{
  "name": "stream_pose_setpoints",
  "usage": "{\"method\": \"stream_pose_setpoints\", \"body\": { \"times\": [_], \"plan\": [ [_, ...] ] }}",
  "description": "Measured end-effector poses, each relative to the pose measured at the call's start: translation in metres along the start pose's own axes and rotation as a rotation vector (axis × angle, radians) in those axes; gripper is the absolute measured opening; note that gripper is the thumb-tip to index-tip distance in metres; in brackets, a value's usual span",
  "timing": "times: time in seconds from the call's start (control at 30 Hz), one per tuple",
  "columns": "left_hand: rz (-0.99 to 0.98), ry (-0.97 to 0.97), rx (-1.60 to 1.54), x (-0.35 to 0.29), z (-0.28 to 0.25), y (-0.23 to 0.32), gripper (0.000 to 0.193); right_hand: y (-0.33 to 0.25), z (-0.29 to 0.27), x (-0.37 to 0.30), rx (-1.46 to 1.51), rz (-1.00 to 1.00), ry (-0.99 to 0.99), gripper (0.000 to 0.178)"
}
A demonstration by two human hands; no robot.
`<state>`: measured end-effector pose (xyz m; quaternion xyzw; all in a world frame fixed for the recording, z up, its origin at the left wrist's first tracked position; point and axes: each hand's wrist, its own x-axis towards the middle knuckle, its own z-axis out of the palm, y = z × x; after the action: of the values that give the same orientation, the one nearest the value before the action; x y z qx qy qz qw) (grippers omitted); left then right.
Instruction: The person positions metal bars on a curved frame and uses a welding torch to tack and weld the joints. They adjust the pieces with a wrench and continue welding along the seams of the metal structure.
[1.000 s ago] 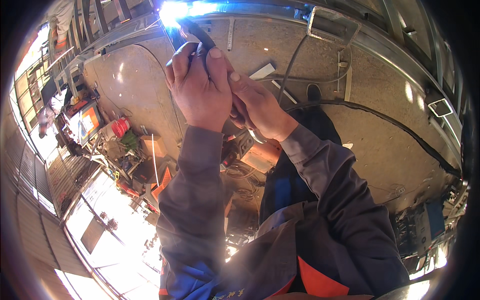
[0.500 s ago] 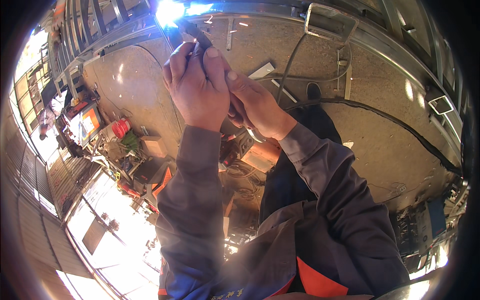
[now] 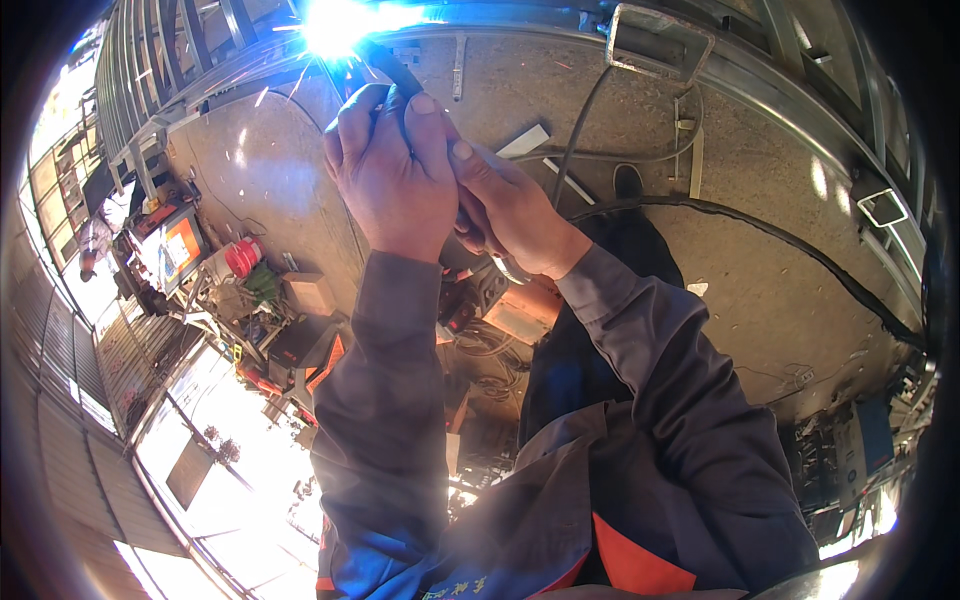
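A blinding blue-white arc (image 3: 337,28) burns against the steel frame (image 3: 490,18) at the top, throwing short sparks. Just right of the arc is the dark neck of a welding torch (image 3: 398,72), slanting down into my hands. My left hand (image 3: 395,185) has its fingers closed around the torch near the neck. Close behind it, my right hand (image 3: 520,210) is wrapped on the torch handle, its thumb against the left hand. Most of the handle is hidden by my fingers, and glare hides the tip and the joint.
Upright metal bars (image 3: 190,45) stand at the upper left. A rectangular tube end (image 3: 660,45) juts out at the upper right. A thick black cable (image 3: 780,225) arcs over the floor past my shoe (image 3: 627,182). Tools and a cardboard box (image 3: 310,293) lie left of my arms.
The arc's glare has grown larger and brighter, and sparks now fan out to its left instead of the right. My hands have hardly moved.
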<state>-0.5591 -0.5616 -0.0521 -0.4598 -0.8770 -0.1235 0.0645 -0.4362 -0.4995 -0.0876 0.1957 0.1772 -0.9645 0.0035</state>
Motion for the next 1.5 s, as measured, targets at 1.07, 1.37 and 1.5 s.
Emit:
{"method": "stream_pose_setpoints", "body": {
  "times": [1.07,1.37,1.5],
  "plan": [
    [-0.013,0.044,-0.021,0.002,0.000,0.003,0.035,-0.001,-0.001,0.000,-0.020,-0.007,0.006,0.050],
    [-0.032,0.073,-0.130,-0.001,-0.002,0.006,0.031,-0.008,0.005,-0.014,-0.099,-0.053,0.059,0.056],
    [-0.080,0.093,-0.252,-0.004,-0.008,0.006,0.028,-0.026,0.021,-0.057,-0.229,-0.068,0.156,0.067]
  ]
}}
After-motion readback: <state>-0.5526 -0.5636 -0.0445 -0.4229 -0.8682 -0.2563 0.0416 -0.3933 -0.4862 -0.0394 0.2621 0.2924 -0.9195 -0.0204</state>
